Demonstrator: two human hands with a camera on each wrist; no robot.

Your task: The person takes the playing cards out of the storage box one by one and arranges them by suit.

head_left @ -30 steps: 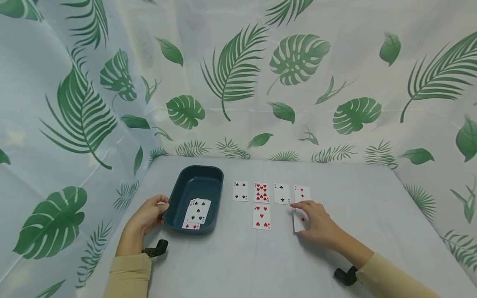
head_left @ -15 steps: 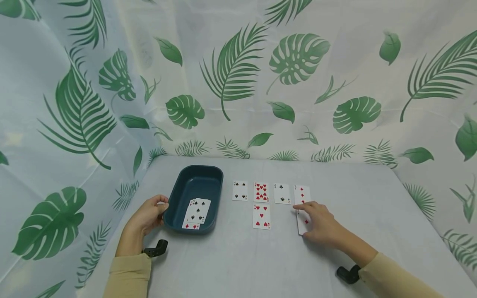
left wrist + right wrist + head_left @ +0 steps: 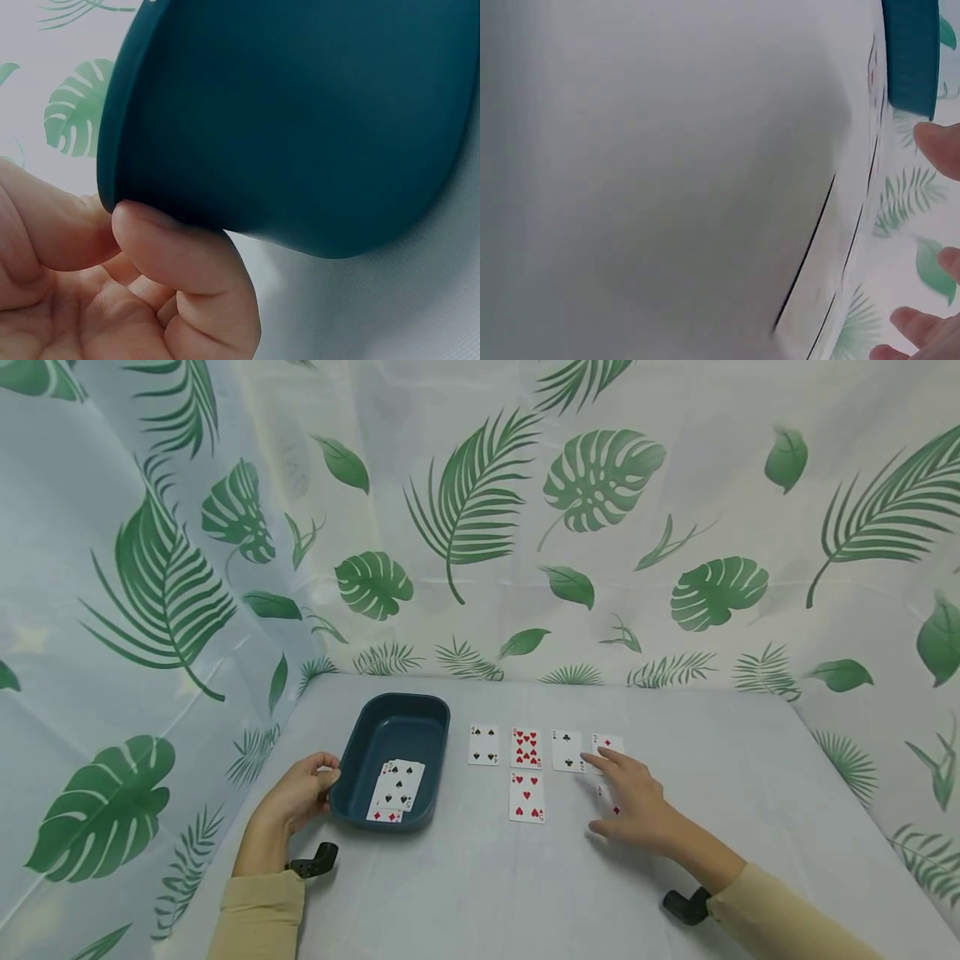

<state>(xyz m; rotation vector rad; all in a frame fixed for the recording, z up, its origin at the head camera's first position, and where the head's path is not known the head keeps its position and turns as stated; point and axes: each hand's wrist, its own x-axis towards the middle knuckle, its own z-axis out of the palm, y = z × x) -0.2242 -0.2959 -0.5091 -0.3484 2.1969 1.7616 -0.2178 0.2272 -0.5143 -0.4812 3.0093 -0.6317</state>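
Observation:
My left hand [image 3: 302,789] pinches the near-left rim of a dark teal tray [image 3: 442,752] between thumb and fingers, as the left wrist view shows closely. In the tray lie a five of spades [image 3: 400,785] and, partly under it, a diamond card [image 3: 384,816]. My right hand [image 3: 637,802] hovers with spread fingers over two diamond cards. It partly covers the upper diamond card [image 3: 607,742] and most of the lower diamond card [image 3: 602,792]. Its fingertips are near the two of clubs [image 3: 567,745]; in the right wrist view they hold nothing.
Left of the two of clubs lie a ten-like hearts card [image 3: 527,748] and a four of spades [image 3: 483,745]. A five of hearts [image 3: 527,797] sits below the hearts card. A leaf-printed curtain [image 3: 495,610] stands behind the white table [image 3: 465,893].
The lower diamond card shifted slightly right under my right hand. That hand then released it, spread its fingers and moved slightly left. My left hand stays on the tray.

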